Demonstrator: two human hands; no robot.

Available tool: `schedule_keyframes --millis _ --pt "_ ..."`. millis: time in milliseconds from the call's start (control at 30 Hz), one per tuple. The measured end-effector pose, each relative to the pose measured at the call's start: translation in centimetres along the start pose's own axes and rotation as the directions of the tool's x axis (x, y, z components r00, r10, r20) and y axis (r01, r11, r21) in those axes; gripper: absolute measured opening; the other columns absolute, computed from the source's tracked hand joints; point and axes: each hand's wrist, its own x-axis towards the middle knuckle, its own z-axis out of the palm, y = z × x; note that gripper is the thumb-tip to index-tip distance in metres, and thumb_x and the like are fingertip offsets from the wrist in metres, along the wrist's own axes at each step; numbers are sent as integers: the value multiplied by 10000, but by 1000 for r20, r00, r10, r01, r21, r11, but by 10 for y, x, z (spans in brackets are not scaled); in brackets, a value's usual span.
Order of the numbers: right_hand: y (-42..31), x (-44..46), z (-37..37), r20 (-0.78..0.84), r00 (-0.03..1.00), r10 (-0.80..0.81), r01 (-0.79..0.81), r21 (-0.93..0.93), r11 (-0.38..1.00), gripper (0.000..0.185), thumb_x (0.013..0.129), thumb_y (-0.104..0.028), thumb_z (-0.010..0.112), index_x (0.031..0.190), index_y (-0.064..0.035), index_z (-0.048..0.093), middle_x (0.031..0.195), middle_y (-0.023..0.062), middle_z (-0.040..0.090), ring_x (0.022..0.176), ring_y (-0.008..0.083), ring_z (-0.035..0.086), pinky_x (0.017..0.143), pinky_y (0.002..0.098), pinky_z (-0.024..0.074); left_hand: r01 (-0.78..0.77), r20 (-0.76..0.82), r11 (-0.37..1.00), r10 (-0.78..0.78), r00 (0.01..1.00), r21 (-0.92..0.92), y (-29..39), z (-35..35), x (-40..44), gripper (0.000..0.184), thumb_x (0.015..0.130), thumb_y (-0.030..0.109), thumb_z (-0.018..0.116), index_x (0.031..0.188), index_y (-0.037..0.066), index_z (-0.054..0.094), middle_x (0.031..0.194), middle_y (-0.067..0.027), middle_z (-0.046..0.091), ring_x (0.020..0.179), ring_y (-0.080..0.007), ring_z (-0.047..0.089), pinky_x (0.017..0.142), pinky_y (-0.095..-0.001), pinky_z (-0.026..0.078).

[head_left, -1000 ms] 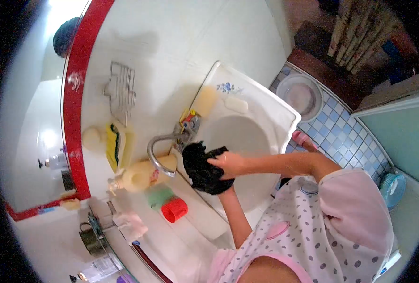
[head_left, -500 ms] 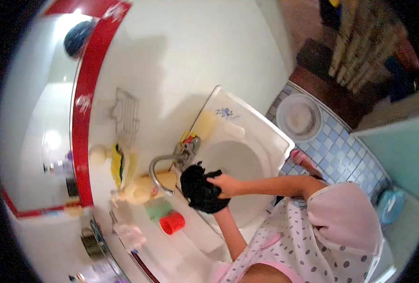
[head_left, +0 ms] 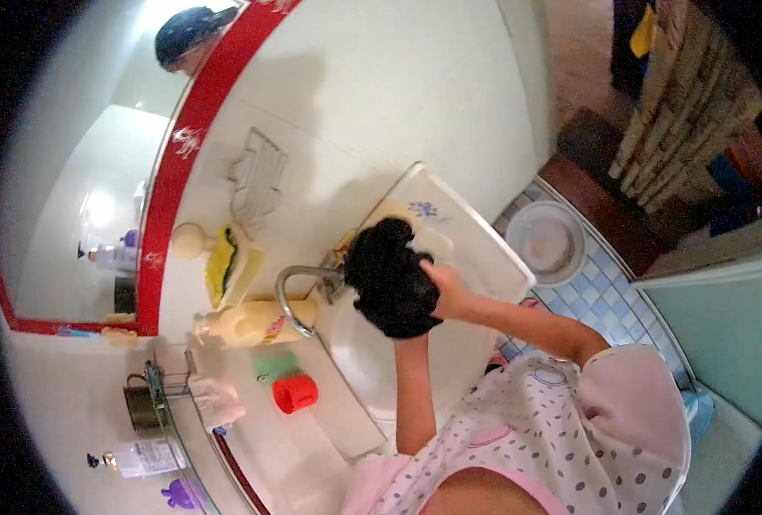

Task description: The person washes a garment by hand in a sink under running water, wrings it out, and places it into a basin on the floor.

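Note:
A bundled black cloth with a ragged outline is held up over the white washbasin, close to the curved metal tap. My right hand grips its near right side, and the fingertips sink into the fabric. My left forearm rises from below into the cloth. The left hand itself is covered by it, so its fingers are hidden. The bowl of the basin shows below the cloth.
A yellow pump bottle, a red cup and a green bar stand beside the basin. A sponge and wire rack are on the wall near the red-framed mirror. A round tub is on the tiled floor.
Both hands and the black cloth have moved up and to the right, from beside the tap to over the basin. The camera view has shifted a little.

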Motion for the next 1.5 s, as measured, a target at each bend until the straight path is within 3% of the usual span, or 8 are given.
schedule_keyframes --millis 200,333,433,567,1000,1067,1233,1500 --pt "4 -3 -130 -379 917 120 -119 27 993 501 489 -46 621 935 10 400 787 162 530 764 258 532 654 312 411 432 387 774 -263 884 -463 -55 112 29 395 796 299 320 1116 68 325 1096 -63 396 986 -204 385 857 -315 290" --pt "48 -28 -179 -557 830 21 -124 -148 981 528 509 -36 639 972 36 396 811 172 534 746 252 541 647 294 418 590 207 762 -643 737 267 -85 124 42 404 769 268 406 1086 23 350 1069 -78 418 942 -219 424 813 -318 330" --pt "112 -60 -211 -317 827 464 -539 -214 815 774 501 -231 679 1114 21 279 982 227 448 952 318 422 788 365 343 -639 640 -167 -54 766 751 -74 95 50 300 712 153 480 950 -27 458 959 -141 481 866 -203 467 751 -307 365" --pt "157 -106 -216 -10 619 785 -630 -604 489 889 495 -429 649 1182 -75 211 1132 343 151 1029 425 261 853 384 272 -133 287 477 -265 921 869 -26 72 50 175 713 129 493 810 -11 532 779 -104 550 664 -154 518 626 -254 416" --pt "241 -341 -270 -318 619 718 -614 -766 189 177 616 -186 463 628 -43 567 625 122 547 639 238 539 564 318 431 -243 162 419 220 962 875 3 4 3 99 680 110 569 670 21 529 570 -15 499 483 -63 436 437 -180 357" --pt "150 -290 -272 -348 388 853 -892 -373 254 189 650 -203 484 601 -35 554 631 108 553 601 195 549 508 295 431 10 -1 512 -18 1000 859 5 -6 9 145 705 148 546 677 8 524 613 -25 507 485 -64 433 432 -183 353" --pt "123 -295 -295 -868 243 432 -967 -181 181 470 642 -289 572 1010 -28 440 846 174 531 769 275 522 670 338 411 -8 130 585 -168 977 811 -28 -8 27 160 728 151 497 775 1 530 777 -90 532 724 -159 491 617 -264 388" --pt "124 -321 -362 -655 205 728 -956 -292 7 553 645 -353 542 1067 -31 386 1022 188 432 874 317 463 742 382 373 -400 337 497 216 916 770 -59 138 20 265 713 159 502 962 71 493 1104 -102 394 1110 -277 221 901 -388 166"
